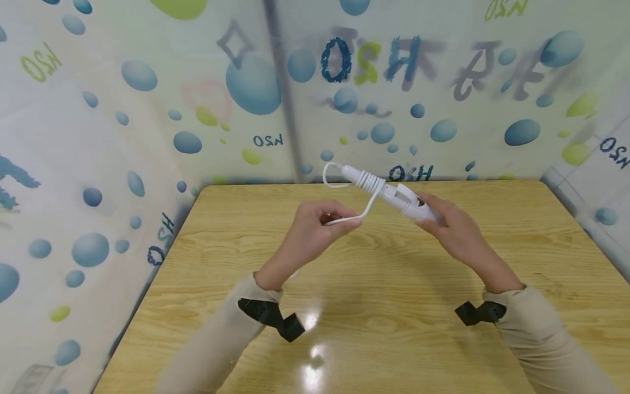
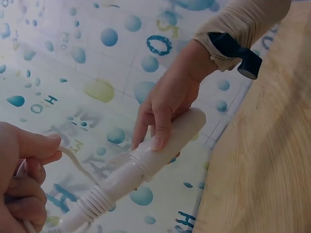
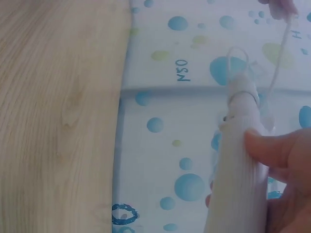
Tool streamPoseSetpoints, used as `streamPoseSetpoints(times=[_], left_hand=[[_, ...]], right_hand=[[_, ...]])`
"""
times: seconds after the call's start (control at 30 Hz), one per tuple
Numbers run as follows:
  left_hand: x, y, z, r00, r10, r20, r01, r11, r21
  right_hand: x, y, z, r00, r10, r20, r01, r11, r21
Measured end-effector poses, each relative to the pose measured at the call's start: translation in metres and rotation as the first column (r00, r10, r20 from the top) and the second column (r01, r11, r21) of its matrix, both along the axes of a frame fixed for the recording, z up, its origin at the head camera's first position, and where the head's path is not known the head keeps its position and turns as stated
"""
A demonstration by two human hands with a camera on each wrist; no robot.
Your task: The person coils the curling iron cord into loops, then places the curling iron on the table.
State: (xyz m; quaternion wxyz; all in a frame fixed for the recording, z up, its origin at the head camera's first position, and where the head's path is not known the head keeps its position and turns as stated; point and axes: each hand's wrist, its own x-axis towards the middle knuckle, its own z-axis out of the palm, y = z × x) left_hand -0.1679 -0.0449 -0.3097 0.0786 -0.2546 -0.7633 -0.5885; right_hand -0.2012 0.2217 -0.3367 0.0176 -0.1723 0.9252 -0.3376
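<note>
A white curling iron [image 1: 401, 202] is held up over the far part of the table, tilted with its cord end to the upper left. My right hand [image 1: 458, 230] grips its thick end, thumb along the body in the right wrist view. White cord [image 2: 95, 201] is wound in several turns around the narrower handle part, with a loose loop at the tip. My left hand [image 1: 317, 227] pinches a length of this cord between thumb and fingers. That length runs taut from the coils to the left fingertips [image 2: 51, 145].
The wooden table [image 1: 384, 328] spreads beneath both hands. A patterned curtain [image 1: 315, 109] with blue and green dots stands behind its far edge and along the left side. Each sleeve carries a black wrist camera [image 1: 290, 327].
</note>
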Motion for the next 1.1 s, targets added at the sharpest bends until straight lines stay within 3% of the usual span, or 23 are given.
streamPoseSetpoints(times=[0.2, 0.4, 0.57, 0.73, 0.83, 1.1], left_hand=[[0.001, -0.001, -0.019, 0.999, -0.033, 0.004, 0.033, 0.995, 0.095], [-0.003, -0.004, -0.042, 0.994, -0.048, 0.099, 0.031, 0.987, 0.161], [-0.012, -0.008, -0.059, 0.981, -0.070, 0.180, 0.029, 0.976, 0.217], [-0.028, -0.013, -0.071, 0.954, -0.151, 0.259, 0.076, 0.957, 0.279], [-0.037, -0.015, -0.076, 0.941, -0.198, 0.274, 0.122, 0.954, 0.273], [-0.051, -0.020, -0.086, 0.935, -0.254, 0.247, 0.213, 0.960, 0.180]], right_hand=[[0.003, 0.004, 0.005, 0.998, -0.060, -0.013, 0.058, 0.990, -0.129], [0.006, 0.005, 0.011, 0.997, -0.078, -0.013, 0.074, 0.980, -0.185], [0.011, 0.005, 0.014, 0.998, -0.057, -0.029, 0.049, 0.975, -0.215], [0.017, 0.004, 0.018, 0.998, -0.022, -0.055, 0.007, 0.969, -0.246], [0.020, 0.004, 0.020, 0.998, -0.005, -0.066, -0.011, 0.969, -0.248], [0.022, 0.008, 0.025, 0.998, -0.016, -0.069, -0.003, 0.965, -0.263]])
